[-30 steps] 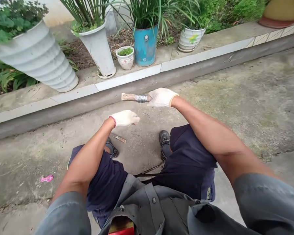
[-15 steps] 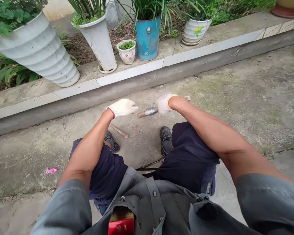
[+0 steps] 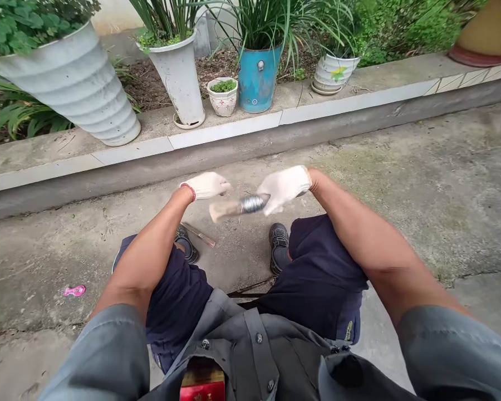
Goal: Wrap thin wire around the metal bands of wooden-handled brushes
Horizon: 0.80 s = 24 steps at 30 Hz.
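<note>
I sit with both hands in white gloves held out over the concrete ground (image 3: 421, 167). My right hand (image 3: 284, 187) grips a wooden stick (image 3: 224, 209) with a band of silvery wire (image 3: 253, 203) wound round its middle; the stick's free end points left and is blurred. My left hand (image 3: 206, 185) is just left of the stick, fingers pinched together. A thin strand of the wire seems to run to it, but the strand is barely visible now.
A slim tool with a wooden handle (image 3: 198, 234) lies by my left shoe (image 3: 186, 245). A raised kerb (image 3: 234, 146) carries a big white ribbed pot (image 3: 75, 89), a tall white pot (image 3: 181, 78), a blue pot (image 3: 256, 78) and small pots. A pink object (image 3: 74, 291) lies at left.
My right hand has turned the stick over, from pointing left and up by the kerb to lower and close to my left hand. My left hand rose slightly and stayed pinched.
</note>
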Each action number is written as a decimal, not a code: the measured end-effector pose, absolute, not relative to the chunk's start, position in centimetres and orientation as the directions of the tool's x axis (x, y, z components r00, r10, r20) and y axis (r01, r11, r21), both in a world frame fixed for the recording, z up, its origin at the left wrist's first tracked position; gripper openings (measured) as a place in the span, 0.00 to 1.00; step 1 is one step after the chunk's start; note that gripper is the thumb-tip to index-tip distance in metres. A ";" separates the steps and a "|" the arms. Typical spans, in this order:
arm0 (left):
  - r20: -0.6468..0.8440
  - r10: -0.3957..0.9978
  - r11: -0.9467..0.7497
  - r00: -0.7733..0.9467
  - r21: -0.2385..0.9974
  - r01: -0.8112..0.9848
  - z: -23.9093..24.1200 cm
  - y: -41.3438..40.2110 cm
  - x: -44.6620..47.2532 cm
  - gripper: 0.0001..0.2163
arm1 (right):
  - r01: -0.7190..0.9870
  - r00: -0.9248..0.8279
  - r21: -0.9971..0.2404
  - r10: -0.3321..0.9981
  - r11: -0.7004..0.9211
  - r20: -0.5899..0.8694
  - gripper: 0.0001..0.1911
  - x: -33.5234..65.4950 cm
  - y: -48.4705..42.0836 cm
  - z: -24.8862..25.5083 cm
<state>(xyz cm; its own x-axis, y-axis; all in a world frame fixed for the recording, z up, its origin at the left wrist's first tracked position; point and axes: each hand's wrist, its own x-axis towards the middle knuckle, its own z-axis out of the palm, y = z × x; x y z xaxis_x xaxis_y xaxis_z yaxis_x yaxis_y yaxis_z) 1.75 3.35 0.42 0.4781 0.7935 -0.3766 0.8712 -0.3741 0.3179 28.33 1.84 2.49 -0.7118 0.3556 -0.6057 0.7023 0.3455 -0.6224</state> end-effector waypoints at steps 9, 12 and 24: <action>-0.472 0.695 -0.391 0.542 0.384 0.836 1.7 0.9 3.7 0.22 | 0.958 -0.273 -0.076 0.800 0.276 -0.534 0.12 26.9 5.5 -1.4; -0.493 0.642 -0.411 0.587 0.425 0.807 1.0 0.3 3.7 0.22 | 0.945 -0.323 -0.178 0.869 0.274 -0.375 0.17 27.9 6.5 0.1; -0.355 0.771 -0.466 0.529 0.253 0.848 0.6 2.7 1.8 0.23 | 0.765 -0.644 -0.564 0.359 0.310 -0.676 0.20 28.0 2.4 0.3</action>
